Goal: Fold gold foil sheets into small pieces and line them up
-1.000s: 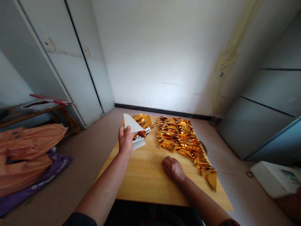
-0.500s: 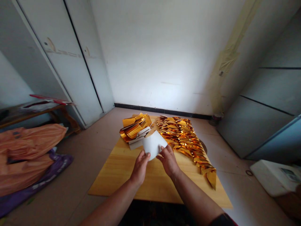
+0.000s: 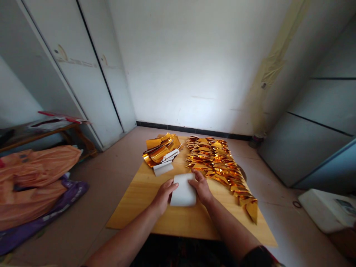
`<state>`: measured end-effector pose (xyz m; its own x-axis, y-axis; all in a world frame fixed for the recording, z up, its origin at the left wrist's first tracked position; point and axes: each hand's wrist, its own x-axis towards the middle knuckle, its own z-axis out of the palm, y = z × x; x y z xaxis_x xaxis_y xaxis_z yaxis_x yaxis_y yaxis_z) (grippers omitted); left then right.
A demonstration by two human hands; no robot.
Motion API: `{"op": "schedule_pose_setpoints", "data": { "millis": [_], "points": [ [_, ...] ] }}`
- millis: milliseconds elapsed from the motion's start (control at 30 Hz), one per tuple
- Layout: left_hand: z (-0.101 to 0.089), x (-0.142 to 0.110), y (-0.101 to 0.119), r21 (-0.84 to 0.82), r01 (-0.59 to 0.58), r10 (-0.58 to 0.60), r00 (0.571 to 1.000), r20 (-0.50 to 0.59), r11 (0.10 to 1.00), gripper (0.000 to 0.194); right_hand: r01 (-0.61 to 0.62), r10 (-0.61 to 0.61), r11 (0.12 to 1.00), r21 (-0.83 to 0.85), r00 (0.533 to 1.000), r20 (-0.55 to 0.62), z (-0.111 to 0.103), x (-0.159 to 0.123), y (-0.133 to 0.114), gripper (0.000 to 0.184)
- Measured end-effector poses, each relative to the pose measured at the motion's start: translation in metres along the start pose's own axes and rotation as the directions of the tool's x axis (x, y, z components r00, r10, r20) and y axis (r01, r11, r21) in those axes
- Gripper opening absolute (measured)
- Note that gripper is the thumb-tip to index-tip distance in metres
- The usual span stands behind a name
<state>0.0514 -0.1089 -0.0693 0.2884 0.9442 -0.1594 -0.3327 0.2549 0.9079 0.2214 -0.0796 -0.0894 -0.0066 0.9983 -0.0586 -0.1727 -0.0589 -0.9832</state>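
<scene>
A white sheet of paper lies curled on the wooden board between both hands. My left hand grips its left edge with curled fingers. On the sheet's right edge my right hand presses down, fingers bent over the top corner. Beyond them, at the board's far left, sits a loose pile of gold foil sheets with white backs. Rows of folded gold paper pieces run along the board's right side.
The board rests low over a tiled floor. Orange and purple plastic bags lie at the left, under a wooden bench. White cabinet doors stand behind. A white box sits on the floor at the right.
My left hand lifted a white sheet from the foil pile and carried it toward me. My right hand rose to meet it. Both hands now hold it down on the board.
</scene>
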Motion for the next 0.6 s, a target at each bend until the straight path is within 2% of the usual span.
{"op": "schedule_pose_setpoints", "data": {
  "millis": [133, 200, 300, 367, 433, 533, 600],
  "points": [
    [-0.001, 0.010, 0.000, 0.053, 0.042, -0.040, 0.999, -0.033, 0.998, 0.043, -0.064, 0.062, 0.993, 0.096, 0.998, 0.017, 0.006, -0.003, -0.001, 0.063],
    [0.001, 0.014, -0.003, 0.069, 0.014, -0.011, 0.999, -0.046, 0.997, 0.048, -0.071, 0.072, 0.994, 0.082, 0.997, -0.011, 0.008, -0.004, -0.003, 0.070],
    [0.003, 0.019, -0.006, 0.009, -0.061, 0.061, 0.997, -0.055, 0.998, 0.065, -0.133, 0.136, 0.987, 0.091, 0.990, -0.029, 0.005, -0.009, -0.005, 0.079],
    [0.002, 0.021, -0.006, -0.026, -0.095, 0.093, 0.993, -0.066, 0.995, 0.078, -0.192, 0.194, 0.974, 0.120, 0.981, 0.000, 0.001, -0.016, -0.008, 0.077],
    [-0.001, 0.024, -0.007, -0.001, -0.090, 0.090, 0.993, -0.077, 0.996, 0.082, -0.246, 0.239, 0.958, 0.146, 0.969, 0.067, -0.003, -0.024, -0.011, 0.068],
    [-0.006, 0.029, -0.010, 0.191, -0.094, 0.115, 0.988, -0.105, 0.977, 0.071, -0.343, 0.319, 0.930, 0.134, 0.931, 0.176, -0.009, -0.035, -0.013, 0.053],
    [-0.009, 0.031, -0.012, 0.420, -0.116, 0.186, 0.974, -0.130, 0.900, 0.056, -0.382, 0.362, 0.920, 0.086, 0.913, 0.188, -0.011, -0.039, -0.011, 0.046]
  ]
}}
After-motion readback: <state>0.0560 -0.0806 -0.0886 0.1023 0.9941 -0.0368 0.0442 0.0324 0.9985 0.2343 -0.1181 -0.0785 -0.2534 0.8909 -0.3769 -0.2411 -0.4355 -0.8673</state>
